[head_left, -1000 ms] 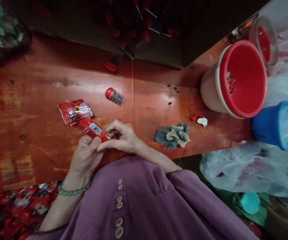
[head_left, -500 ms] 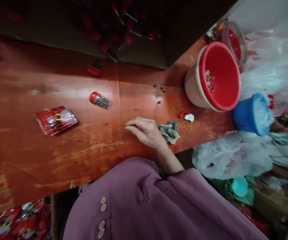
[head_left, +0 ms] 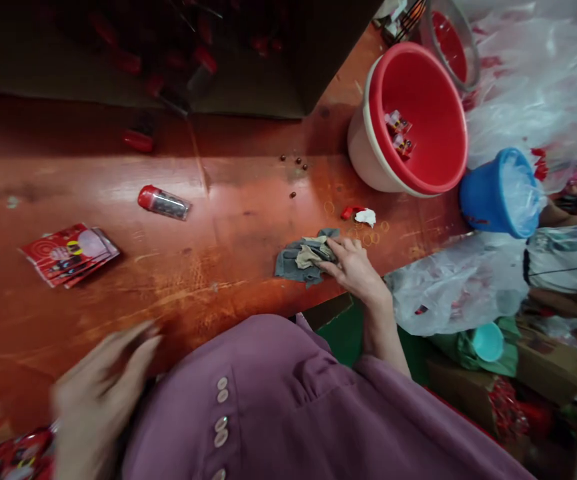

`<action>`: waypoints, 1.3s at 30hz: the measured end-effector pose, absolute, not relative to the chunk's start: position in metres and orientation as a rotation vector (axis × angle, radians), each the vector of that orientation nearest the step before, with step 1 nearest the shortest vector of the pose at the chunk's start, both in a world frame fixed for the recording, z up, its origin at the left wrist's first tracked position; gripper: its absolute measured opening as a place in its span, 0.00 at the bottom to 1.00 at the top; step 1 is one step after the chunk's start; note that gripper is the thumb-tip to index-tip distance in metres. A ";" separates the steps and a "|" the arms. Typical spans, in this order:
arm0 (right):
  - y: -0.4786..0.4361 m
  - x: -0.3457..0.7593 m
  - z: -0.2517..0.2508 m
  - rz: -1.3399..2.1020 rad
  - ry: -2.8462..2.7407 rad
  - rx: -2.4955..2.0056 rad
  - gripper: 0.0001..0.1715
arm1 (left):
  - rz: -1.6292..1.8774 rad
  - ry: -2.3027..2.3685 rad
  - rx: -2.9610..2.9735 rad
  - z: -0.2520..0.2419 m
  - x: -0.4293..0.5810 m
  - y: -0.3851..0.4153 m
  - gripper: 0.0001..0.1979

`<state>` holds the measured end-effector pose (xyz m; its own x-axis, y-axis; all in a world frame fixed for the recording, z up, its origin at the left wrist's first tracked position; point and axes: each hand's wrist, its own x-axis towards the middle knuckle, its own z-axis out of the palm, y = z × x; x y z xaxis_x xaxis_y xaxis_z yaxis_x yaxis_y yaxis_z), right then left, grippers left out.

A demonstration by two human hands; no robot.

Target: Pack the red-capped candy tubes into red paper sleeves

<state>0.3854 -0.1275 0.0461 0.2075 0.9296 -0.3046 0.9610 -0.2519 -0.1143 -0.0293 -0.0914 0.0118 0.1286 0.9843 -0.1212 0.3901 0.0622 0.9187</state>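
With thumb and fingers pinched on it, my right hand (head_left: 355,270) grips a crumpled grey and beige rag (head_left: 308,259) on the orange tabletop. My left hand (head_left: 105,387) is at the table's front edge on the left, smeared by motion; whether it holds anything cannot be seen. Above it on the table lies a small fanned stack of red printed packets (head_left: 71,255). A clear tube with a red cap (head_left: 164,203) rests on its side to the right of the packets. Several small dark beads (head_left: 299,161) lie beyond the rag.
A large dark box (head_left: 248,100) holding red-capped tubes stands at the back. On the right are a red basin (head_left: 425,160) with a few packets, a blue bucket (head_left: 488,193), rubber bands (head_left: 368,238) and plastic bags (head_left: 461,287). Another person (head_left: 568,257) sits at far right.
My right hand has moved right onto the rag and closed on it; the rag now lies flatter and more spread out. My left hand has come into view at lower left. The camera view has shifted.
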 end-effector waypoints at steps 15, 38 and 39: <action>-0.122 0.367 0.034 -0.533 2.093 2.249 0.05 | 0.613 0.364 2.634 -0.051 0.162 -0.044 0.19; 0.047 0.197 0.019 -0.494 2.560 2.216 0.15 | 0.764 1.640 2.337 -0.037 -0.039 0.013 0.18; 0.055 0.193 0.015 -0.492 2.511 2.235 0.17 | 0.790 1.624 2.368 -0.040 -0.040 0.014 0.16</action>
<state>0.1926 0.0548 0.0152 -0.1162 0.9932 -0.0005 0.9199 0.1074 -0.3771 -0.0397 0.0136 -0.0401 0.2697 0.9045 0.3304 0.8182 -0.3962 0.4167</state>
